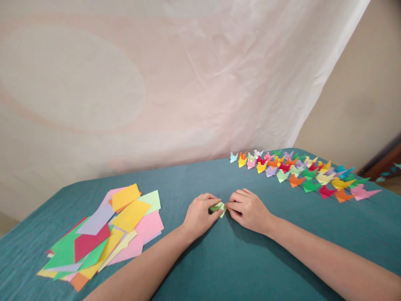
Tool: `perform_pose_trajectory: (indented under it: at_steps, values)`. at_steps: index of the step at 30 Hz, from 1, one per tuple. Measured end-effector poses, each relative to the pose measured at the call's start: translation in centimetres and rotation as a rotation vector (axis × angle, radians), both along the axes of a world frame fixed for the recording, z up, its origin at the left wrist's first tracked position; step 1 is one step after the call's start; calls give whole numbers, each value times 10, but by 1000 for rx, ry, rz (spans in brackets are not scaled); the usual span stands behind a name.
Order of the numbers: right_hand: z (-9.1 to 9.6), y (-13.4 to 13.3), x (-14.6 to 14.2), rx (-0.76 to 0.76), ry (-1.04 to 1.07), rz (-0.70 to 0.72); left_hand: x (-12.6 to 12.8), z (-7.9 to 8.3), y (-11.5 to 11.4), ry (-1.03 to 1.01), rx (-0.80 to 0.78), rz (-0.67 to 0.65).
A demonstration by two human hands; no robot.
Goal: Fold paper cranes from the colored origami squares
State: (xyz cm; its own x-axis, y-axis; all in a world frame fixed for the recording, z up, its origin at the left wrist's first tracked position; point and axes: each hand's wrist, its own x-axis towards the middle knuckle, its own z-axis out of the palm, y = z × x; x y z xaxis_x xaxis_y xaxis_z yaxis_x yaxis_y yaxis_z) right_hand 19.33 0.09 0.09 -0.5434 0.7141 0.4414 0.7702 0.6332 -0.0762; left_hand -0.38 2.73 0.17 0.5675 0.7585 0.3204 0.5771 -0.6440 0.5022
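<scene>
A small light green folded paper (221, 207) is between my two hands, just above or on the teal cloth. My left hand (202, 213) pinches its left side between thumb and fingers. At its right edge, my right hand (248, 210) has thumb and fingertips closed on or against the paper. The fingertips cover parts of the folds, so its full shape is hidden.
Loose coloured paper sheets (94, 240) lie in an overlapping pile at the left. Rows of small folded paper birds (296, 180) stand at the back right. The teal-covered table (194, 177) meets a pale hanging cloth (175, 83) behind.
</scene>
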Motion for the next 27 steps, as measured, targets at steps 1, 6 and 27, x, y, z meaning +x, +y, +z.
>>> perform_pose_trajectory:
  at_steps: [1,6,27]
  values:
    - [1,-1,0,6,-14,19,0,0,0,4,2,-1]
    - [2,-2,-2,30,-65,55,0,0,0,18,7,-3]
    - [2,-3,-8,45,-157,3,-2,3,-3,121,64,-44]
